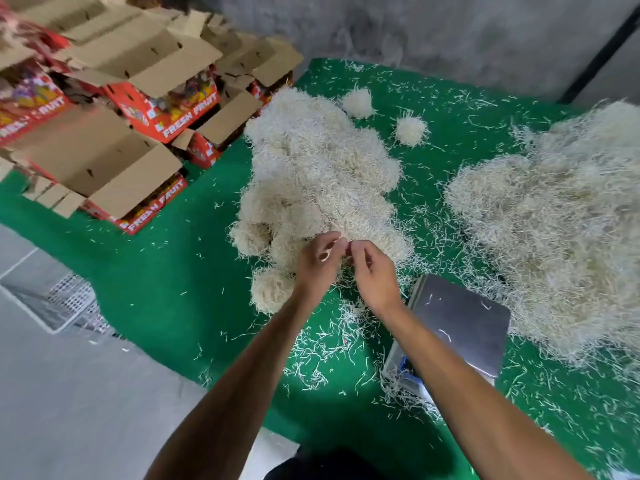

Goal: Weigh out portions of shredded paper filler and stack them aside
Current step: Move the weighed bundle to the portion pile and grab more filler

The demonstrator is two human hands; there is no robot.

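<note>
On the green bench (149, 278) there's already a big stack (311, 168) of portions, scale (460, 317) bare, loose pile (561, 220) still huge, both hands (343, 261) pinching a few strands.

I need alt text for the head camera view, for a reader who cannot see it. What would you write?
Two bare hands, left hand and right hand, meet with curled fingers at the near edge of a stack of shredded paper portions on a green table. A bare metal scale sits to the right, before a large loose paper heap; open fruit boxes stand at left.
</note>
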